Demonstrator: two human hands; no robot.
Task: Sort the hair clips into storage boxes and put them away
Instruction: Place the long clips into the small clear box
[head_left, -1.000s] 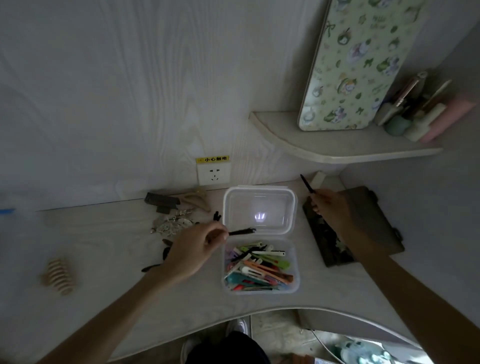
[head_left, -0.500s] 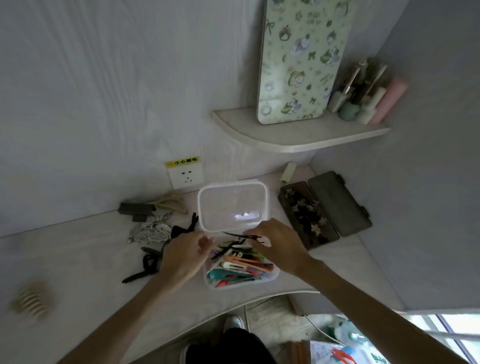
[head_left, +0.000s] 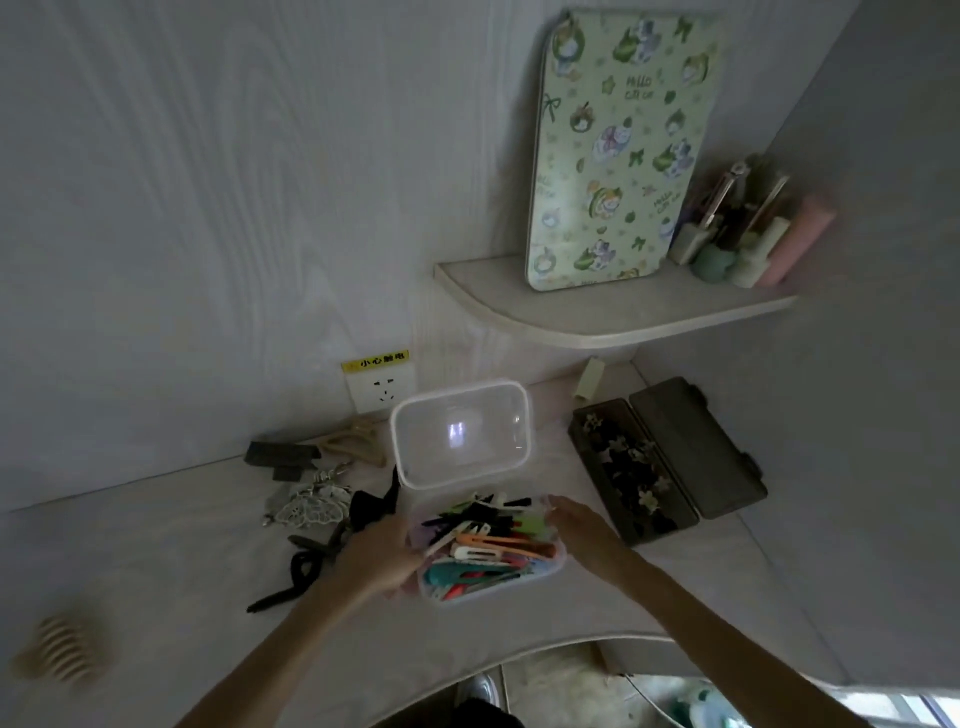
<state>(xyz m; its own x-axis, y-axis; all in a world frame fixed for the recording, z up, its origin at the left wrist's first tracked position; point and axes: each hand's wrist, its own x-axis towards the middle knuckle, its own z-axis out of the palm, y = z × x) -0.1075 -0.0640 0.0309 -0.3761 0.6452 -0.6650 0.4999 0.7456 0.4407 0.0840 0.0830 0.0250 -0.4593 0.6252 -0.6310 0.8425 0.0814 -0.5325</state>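
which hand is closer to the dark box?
Right. The right hand is at the clear box's right edge, just left of the dark box. The left hand is at the clear box's far side.
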